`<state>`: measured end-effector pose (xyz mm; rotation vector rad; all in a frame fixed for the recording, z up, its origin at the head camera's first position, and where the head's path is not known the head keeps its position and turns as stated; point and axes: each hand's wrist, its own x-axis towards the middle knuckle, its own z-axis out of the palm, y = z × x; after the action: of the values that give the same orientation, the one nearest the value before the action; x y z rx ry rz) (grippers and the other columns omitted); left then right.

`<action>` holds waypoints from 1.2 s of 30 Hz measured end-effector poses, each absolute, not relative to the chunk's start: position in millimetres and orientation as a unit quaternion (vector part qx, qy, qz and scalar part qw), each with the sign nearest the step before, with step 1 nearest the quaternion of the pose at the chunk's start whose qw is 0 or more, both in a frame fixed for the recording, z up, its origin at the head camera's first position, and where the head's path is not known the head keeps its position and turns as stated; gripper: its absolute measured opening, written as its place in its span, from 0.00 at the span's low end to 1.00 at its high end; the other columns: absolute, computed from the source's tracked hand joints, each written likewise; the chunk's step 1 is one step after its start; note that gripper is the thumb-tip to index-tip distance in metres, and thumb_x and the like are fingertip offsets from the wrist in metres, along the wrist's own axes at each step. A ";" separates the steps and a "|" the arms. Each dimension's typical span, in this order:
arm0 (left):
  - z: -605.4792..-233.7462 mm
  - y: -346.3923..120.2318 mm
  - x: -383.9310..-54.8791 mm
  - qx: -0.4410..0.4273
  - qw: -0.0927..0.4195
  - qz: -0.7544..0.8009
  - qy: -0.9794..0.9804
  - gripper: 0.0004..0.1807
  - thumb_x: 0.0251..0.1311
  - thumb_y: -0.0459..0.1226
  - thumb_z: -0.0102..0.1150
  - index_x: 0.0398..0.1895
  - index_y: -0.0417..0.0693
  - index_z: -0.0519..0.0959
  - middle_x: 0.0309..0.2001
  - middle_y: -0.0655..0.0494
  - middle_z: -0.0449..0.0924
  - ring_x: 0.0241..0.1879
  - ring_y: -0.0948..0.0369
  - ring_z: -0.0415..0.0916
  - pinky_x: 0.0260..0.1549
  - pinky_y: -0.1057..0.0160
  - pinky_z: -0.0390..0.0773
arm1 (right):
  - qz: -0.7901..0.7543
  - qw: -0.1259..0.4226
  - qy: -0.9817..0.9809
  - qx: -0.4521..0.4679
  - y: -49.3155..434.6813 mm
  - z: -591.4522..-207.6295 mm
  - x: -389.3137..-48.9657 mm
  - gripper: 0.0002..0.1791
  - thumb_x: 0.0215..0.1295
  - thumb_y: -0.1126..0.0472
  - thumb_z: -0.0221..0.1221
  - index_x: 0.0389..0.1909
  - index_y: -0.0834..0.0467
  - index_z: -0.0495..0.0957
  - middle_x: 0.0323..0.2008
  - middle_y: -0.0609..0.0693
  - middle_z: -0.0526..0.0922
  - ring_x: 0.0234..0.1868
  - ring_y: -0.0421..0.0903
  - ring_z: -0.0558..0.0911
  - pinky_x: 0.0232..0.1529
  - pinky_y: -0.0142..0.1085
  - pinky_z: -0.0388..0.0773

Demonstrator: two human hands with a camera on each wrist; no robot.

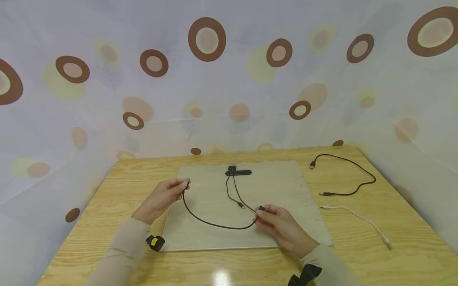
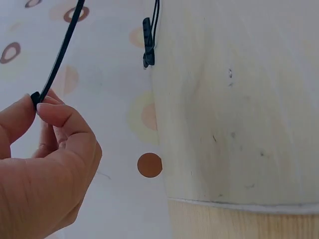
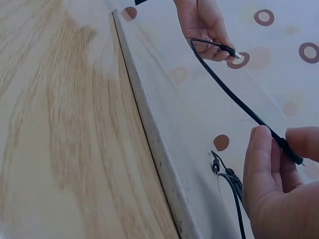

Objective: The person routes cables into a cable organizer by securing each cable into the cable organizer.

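Note:
A black USB cable (image 1: 218,226) hangs in a downward curve between my two hands above a pale board. My left hand (image 1: 161,198) pinches one end between thumb and fingers, its metal plug (image 1: 188,180) pointing up. At the other end, my right hand (image 1: 282,226) pinches the small black connector (image 3: 291,151); its exact type is hard to tell. Near the board's far edge lies a black slotted strip (image 1: 244,172). Two black plugs (image 1: 231,168) sit at its left part, and thin black cords (image 1: 228,188) run from them toward my right hand.
The pale board (image 1: 200,242) rests on a wooden table (image 1: 89,234). On the table's right side lie a black USB cable (image 1: 361,169) with a barrel-type plug and a short white cable (image 1: 368,220). A patterned cloth (image 1: 236,91) stands behind the table.

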<state>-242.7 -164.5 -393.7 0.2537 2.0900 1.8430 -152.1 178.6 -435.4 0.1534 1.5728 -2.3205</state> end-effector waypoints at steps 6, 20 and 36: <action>-395.4 -159.9 -248.1 0.064 0.149 0.688 0.707 0.13 0.69 0.41 0.54 0.49 0.42 0.76 0.41 0.59 0.77 0.37 0.68 0.72 0.42 0.71 0.76 | -0.809 0.160 0.562 0.065 189.0 -436.0 -150.4 0.09 0.65 0.66 0.59 0.45 0.63 0.75 0.42 0.51 0.80 0.40 0.42 0.82 0.48 0.33 0.80; -392.1 -139.3 -261.5 0.053 0.134 0.731 0.667 0.19 0.69 0.29 0.50 0.58 0.24 0.66 0.41 0.54 0.76 0.37 0.67 0.79 0.44 0.72 0.78 | -0.793 0.150 0.588 0.059 205.0 -436.9 -140.5 0.14 0.66 0.66 0.58 0.50 0.67 0.72 0.45 0.52 0.79 0.43 0.42 0.82 0.50 0.35 0.79; -382.2 -95.7 -291.1 0.039 0.110 0.687 0.717 0.17 0.66 0.31 0.55 0.55 0.30 0.70 0.49 0.46 0.76 0.38 0.65 0.80 0.46 0.68 0.79 | -0.802 0.131 0.578 0.075 211.3 -440.5 -135.1 0.11 0.65 0.68 0.59 0.46 0.65 0.74 0.43 0.52 0.78 0.44 0.43 0.83 0.52 0.35 0.78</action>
<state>-291.1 -95.7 -382.2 0.1141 2.1066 2.0204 -135.1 211.3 -440.5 0.2164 1.6793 -2.3292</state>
